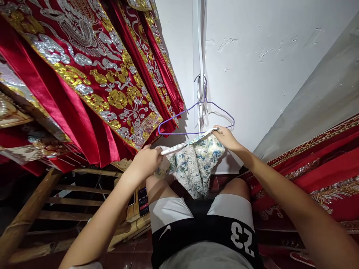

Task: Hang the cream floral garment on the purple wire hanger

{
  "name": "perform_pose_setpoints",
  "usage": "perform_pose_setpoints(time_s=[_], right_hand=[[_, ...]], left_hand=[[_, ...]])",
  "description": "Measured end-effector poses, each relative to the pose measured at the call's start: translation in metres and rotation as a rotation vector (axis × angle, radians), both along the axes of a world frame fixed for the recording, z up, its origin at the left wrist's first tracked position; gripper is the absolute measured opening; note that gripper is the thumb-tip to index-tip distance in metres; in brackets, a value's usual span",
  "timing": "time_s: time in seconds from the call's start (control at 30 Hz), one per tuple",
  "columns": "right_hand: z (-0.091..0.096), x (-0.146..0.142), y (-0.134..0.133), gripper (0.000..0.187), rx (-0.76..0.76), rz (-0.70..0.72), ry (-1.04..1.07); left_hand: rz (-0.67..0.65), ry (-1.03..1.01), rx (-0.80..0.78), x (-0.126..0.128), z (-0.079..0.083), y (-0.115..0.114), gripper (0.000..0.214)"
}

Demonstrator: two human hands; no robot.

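A small floral garment (196, 164), white with blue and green flowers, hangs between my two hands. My left hand (146, 161) is closed on its white waistband at the left end. My right hand (226, 137) pinches the other end of the band, close to a purple wire hanger (193, 118). The hanger hangs on a white cord against the white wall, just above and behind the garment's top edge.
Red cloths embroidered with gold and silver (92, 78) hang at the left. More red embroidered fabric (316, 172) lies at the right. A bamboo bench (70, 201) stands at lower left with a phone (143, 201) on it. The floor is red tile.
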State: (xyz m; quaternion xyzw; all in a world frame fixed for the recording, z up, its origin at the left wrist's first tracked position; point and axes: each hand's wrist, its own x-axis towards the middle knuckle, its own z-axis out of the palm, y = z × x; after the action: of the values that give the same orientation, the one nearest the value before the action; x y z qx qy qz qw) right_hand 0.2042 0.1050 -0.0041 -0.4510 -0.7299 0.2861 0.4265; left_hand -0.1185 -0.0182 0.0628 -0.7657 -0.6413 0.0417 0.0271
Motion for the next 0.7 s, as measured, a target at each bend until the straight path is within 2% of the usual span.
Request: perform_pose_setpoints(time_s=[0.13, 0.2, 0.27, 0.37, 0.47, 0.53, 0.67, 0.7], right_hand=[[0.012, 0.022, -0.014, 0.032, 0.027, -0.117, 0.028], [0.017, 0.028, -0.018, 0.032, 0.021, -0.134, 0.062], [0.02, 0.03, -0.02, 0.028, 0.001, -0.132, 0.097], [0.021, 0.023, -0.025, 0.024, -0.06, -0.13, 0.143], [0.017, 0.007, -0.034, 0.023, -0.099, -0.124, 0.162], [0.014, -0.002, -0.04, 0.023, -0.074, -0.104, 0.155], [0.014, 0.0, -0.046, 0.01, 0.003, -0.112, 0.14], [0.015, 0.007, -0.046, 0.025, 0.031, -0.16, 0.153]], left_hand=[[-0.077, -0.192, 0.242, 0.002, -0.001, 0.009, 0.035], [-0.122, -0.294, 0.401, 0.002, -0.003, 0.016, 0.032], [-0.116, -0.374, 0.494, 0.001, -0.002, 0.029, 0.03], [-0.107, -0.466, 0.491, 0.005, 0.004, 0.053, 0.028], [-0.205, -0.55, 0.482, 0.024, 0.014, 0.075, 0.022], [-0.235, -0.588, 0.505, 0.039, 0.02, 0.083, 0.017], [-0.12, -0.563, 0.569, 0.054, 0.021, 0.09, 0.011], [-0.124, -0.54, 0.585, 0.053, 0.019, 0.09, 0.01]])
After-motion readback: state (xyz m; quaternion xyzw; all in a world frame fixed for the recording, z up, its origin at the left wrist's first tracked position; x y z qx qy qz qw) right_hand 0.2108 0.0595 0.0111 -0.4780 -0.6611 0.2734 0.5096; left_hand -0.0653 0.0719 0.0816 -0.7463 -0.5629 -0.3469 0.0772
